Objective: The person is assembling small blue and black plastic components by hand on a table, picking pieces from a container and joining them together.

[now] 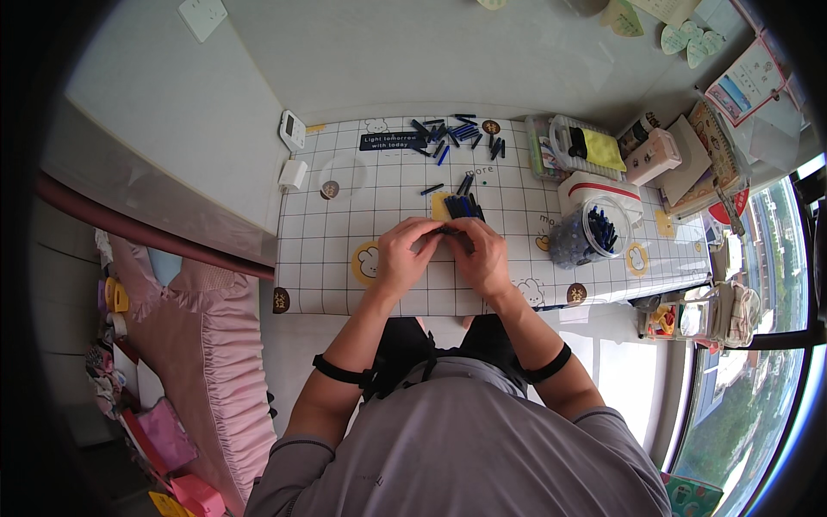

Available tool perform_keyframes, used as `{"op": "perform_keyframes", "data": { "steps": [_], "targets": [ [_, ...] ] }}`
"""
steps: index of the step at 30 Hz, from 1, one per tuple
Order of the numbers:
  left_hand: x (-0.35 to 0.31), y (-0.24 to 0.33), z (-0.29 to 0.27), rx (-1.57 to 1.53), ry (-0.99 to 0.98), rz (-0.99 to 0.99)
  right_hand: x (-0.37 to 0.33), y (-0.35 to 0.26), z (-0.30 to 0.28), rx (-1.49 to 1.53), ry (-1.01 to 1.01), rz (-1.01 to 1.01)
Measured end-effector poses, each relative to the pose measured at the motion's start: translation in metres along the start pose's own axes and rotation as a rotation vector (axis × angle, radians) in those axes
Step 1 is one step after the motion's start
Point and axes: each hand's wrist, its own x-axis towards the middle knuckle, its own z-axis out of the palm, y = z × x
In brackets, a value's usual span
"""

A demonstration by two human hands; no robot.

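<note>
My left hand (403, 252) and my right hand (484, 258) meet over the table's near middle, fingertips closed in a pinch. Between them is a small dark piece (444, 230), mostly covered by the fingers; it resembles the short dark tubes around it. Just beyond my fingers lies a close row of black and blue tubes (465, 207), like ink cartridges or pen caps, beside a yellow patch (440, 207). One loose blue tube (432, 189) rests a little farther off. A scattered heap of such tubes (461, 133) lies at the table's far side.
On the right stands a clear round jar (579, 239) full of dark tubes. Behind it are a white case with red trim (603, 191), a clear plastic box (551, 148) and a yellow cloth (604, 150). A dark lettered strip (392, 141) and white devices (292, 131) are at far left.
</note>
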Motion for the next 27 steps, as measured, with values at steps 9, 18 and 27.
{"op": "perform_keyframes", "data": {
  "steps": [9, 18, 27],
  "targets": [
    [-0.0004, -0.001, -0.0003, -0.008, 0.006, 0.0, 0.0005, 0.0007, -0.0003, -0.016, -0.003, -0.035],
    [0.0005, 0.0001, -0.0013, -0.062, -0.001, -0.032, -0.0008, 0.0041, 0.0015, 0.005, 0.042, -0.079],
    [0.0045, -0.0042, -0.001, -0.063, 0.047, 0.031, 0.0031, 0.0071, 0.0039, -0.003, 0.03, -0.117]
  ]
}}
